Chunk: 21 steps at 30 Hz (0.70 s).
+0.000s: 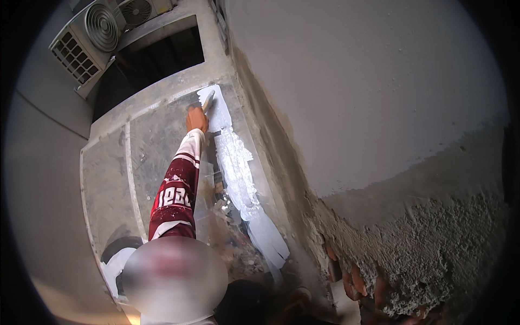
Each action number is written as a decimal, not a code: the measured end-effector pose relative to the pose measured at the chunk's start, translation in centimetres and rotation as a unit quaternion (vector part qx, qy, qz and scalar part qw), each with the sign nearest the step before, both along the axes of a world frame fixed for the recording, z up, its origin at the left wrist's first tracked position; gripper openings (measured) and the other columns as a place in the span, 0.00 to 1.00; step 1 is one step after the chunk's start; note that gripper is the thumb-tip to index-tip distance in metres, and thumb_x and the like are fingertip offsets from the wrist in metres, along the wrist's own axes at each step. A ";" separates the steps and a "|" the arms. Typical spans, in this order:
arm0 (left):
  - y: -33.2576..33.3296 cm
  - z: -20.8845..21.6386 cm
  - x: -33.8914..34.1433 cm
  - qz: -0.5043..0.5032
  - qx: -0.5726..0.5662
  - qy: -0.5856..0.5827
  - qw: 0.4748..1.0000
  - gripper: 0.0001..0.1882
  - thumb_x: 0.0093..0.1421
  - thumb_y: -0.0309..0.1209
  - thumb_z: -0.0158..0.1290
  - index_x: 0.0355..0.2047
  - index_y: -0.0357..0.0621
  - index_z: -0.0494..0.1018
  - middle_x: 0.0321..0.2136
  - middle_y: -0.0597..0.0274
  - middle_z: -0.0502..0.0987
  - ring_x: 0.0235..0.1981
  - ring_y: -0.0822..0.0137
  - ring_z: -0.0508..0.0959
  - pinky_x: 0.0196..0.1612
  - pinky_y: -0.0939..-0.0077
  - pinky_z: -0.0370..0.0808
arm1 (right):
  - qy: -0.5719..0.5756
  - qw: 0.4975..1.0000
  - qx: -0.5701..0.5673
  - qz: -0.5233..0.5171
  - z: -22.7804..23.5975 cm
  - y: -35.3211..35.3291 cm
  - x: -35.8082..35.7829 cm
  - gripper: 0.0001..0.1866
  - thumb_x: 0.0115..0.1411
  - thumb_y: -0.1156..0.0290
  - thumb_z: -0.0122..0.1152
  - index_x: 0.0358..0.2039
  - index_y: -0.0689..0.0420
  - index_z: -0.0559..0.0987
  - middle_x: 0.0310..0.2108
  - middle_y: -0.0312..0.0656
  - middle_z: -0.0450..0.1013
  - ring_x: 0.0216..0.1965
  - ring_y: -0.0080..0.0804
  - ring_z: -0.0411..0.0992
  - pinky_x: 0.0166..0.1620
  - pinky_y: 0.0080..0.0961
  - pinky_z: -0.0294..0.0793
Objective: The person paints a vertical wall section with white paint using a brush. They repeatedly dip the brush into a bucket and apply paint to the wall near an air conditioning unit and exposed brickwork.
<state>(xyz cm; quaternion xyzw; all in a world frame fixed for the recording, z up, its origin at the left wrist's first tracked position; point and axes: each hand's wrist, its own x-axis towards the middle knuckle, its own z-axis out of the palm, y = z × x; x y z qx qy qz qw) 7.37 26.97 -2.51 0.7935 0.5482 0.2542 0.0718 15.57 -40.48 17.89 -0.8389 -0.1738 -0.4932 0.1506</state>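
Observation:
My left hand, at the end of a stained maroon and white sleeve, is closed around a tan-coloured paintbrush. The brush rests on the upper end of a wet white coating, whose edge is ragged on the left. This coating runs down along the foot of the wall, thick and shiny in its middle part and flatter at the lower end. Around it lies a grey concrete slab. A blurred patch covers the upper part of the arm. My right hand does not show.
Two air-conditioner outdoor units stand at the far left by a dark rectangular opening. A grey wall rises on the right, with rough plaster and exposed bricks low down. Near lower left is a dark round shape with white material.

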 end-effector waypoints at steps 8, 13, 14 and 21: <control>-0.5 3.0 1.3 -0.015 0.019 -0.058 0.998 0.09 0.54 0.24 0.53 0.35 0.37 0.77 0.33 0.42 0.79 0.38 0.44 0.79 0.42 0.55 0.75 | 0.003 1.000 -0.006 -0.004 -0.4 0.3 -0.3 0.24 0.61 0.69 0.60 0.55 0.63 0.67 0.38 0.61 0.72 0.31 0.55 0.71 0.33 0.42 0.71; -0.1 2.9 1.1 -0.014 0.012 -0.186 0.982 0.09 0.53 0.25 0.57 0.36 0.39 0.78 0.31 0.45 0.80 0.35 0.46 0.80 0.41 0.61 0.76 | 0.005 1.000 -0.006 -0.002 -0.3 0.4 -0.4 0.24 0.61 0.69 0.60 0.55 0.63 0.67 0.38 0.61 0.72 0.31 0.55 0.71 0.33 0.43 0.71; -0.2 2.6 1.1 -0.024 0.012 -0.199 0.980 0.10 0.53 0.26 0.58 0.36 0.40 0.78 0.31 0.45 0.80 0.34 0.46 0.80 0.41 0.62 0.76 | 0.006 1.000 -0.008 -0.003 -0.3 0.4 -0.4 0.24 0.61 0.69 0.60 0.56 0.63 0.67 0.38 0.61 0.72 0.31 0.55 0.71 0.33 0.43 0.71; -1.8 1.5 -0.2 -0.139 0.045 -0.088 0.985 0.10 0.55 0.29 0.59 0.37 0.41 0.79 0.32 0.46 0.80 0.36 0.49 0.80 0.41 0.63 0.76 | 0.004 1.000 -0.017 -0.006 -0.1 0.6 0.1 0.24 0.61 0.69 0.60 0.56 0.63 0.66 0.38 0.61 0.72 0.32 0.55 0.72 0.33 0.43 0.71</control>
